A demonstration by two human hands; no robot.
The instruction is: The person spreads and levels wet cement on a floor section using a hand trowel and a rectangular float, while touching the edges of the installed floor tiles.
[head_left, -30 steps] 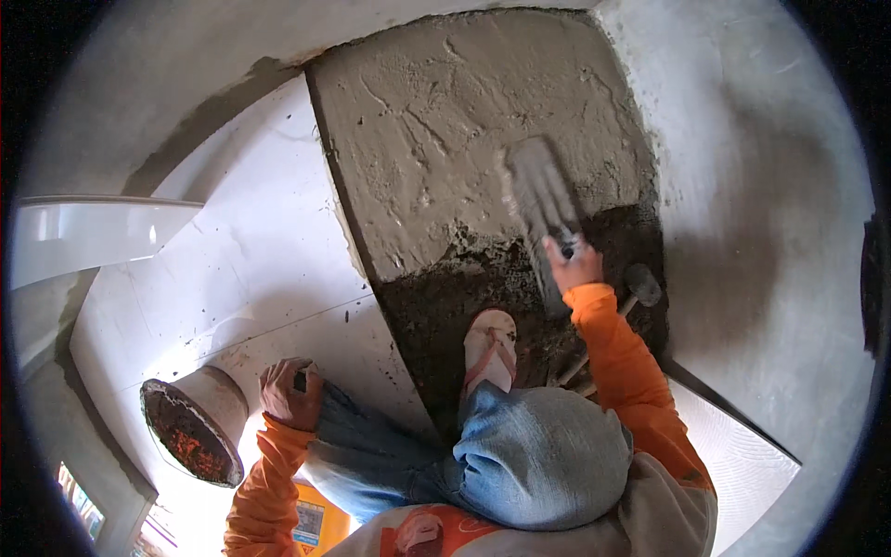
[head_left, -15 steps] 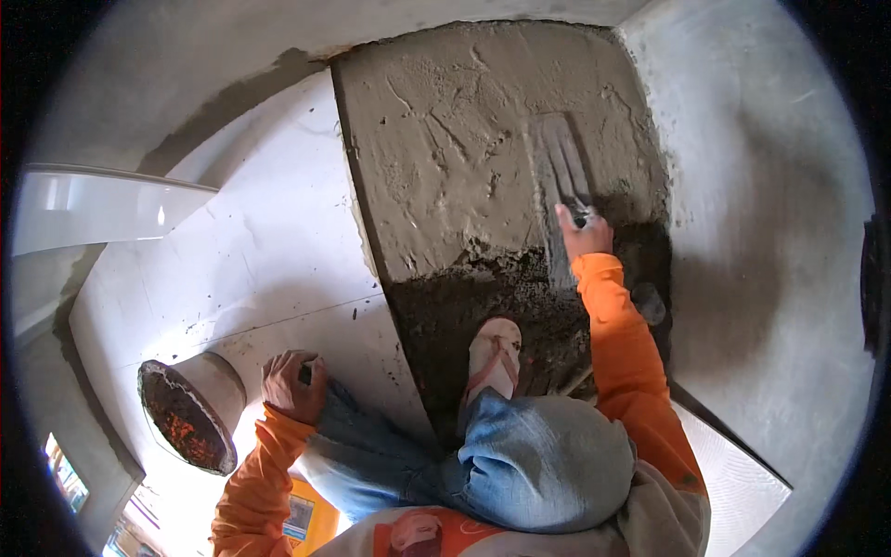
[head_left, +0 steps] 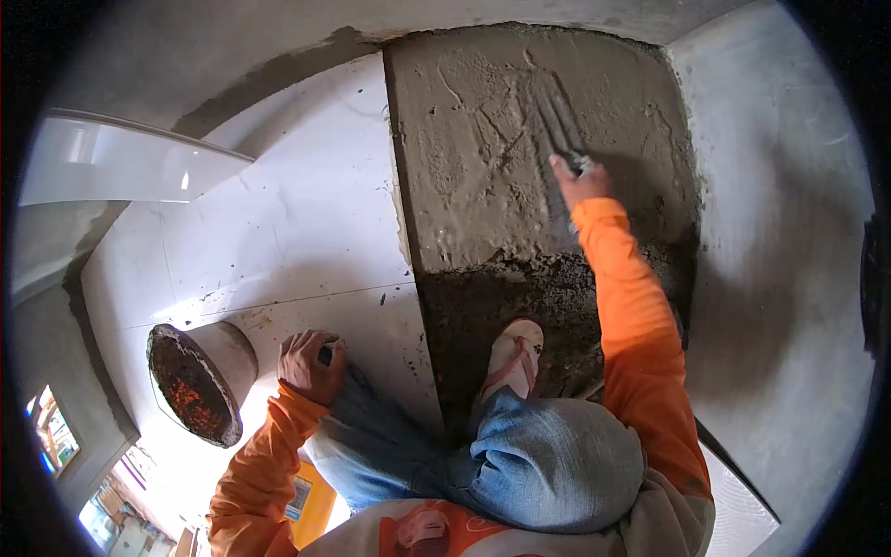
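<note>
My right hand is closed round the handle of a long steel plastering trowel. Its blade lies on wet grey mortar, streaked with ridges and small lumps, and is blurred by motion. My left hand is closed by my left knee, over the white tiles. A small dark end of something shows in that fist, but its kind is hidden. Left of this hand, a bucket leans on its side with dark residue and orange-red bits inside.
Large white tiles border the mortar on the left. Nearer me is a dark, rough strip, where my sandalled foot stands. Grey walls enclose the far and right sides. A yellow-orange object sits below my left arm.
The trowel in my right hand has slid farther away and leftward over the mortar. The view has shifted slightly. My left hand stays closed by the knee.
</note>
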